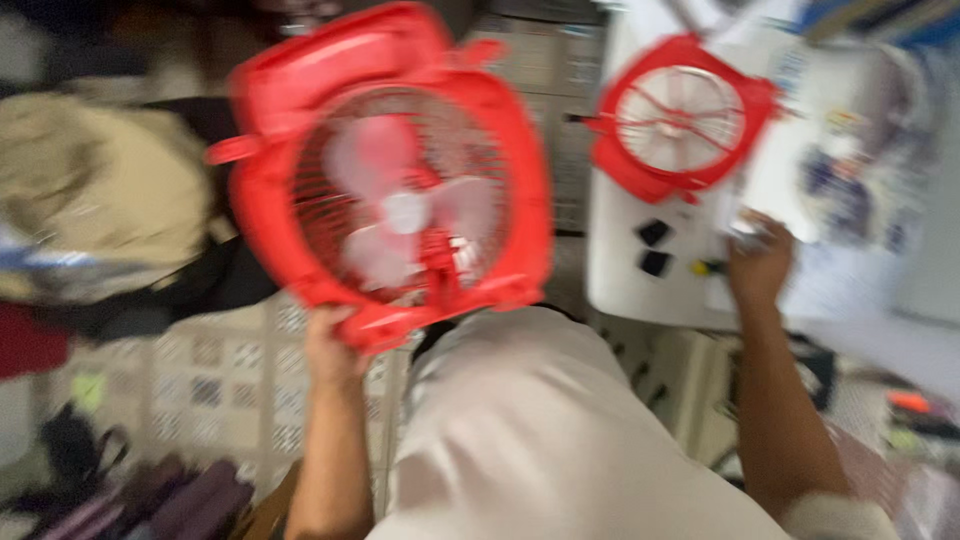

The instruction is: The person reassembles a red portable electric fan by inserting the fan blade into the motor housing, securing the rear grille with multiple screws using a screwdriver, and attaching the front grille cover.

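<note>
Red fan (385, 170), lower edge in left hand (330, 345) fingers

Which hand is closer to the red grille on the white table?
The right hand. It rests on the table just below the grille, with something small and blurred at its fingers. The left hand is busy gripping the red fan.

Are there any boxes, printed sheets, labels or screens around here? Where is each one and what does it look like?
Printed sheet: on the white table at upper right, by the right hand; pale, with blurred blue and dark patches.
Cardboard boxes: stacked behind the red fan that the left hand holds; grey-brown, flat-fronted.
No screens or signs can be made out; the picture is blurred.
</note>
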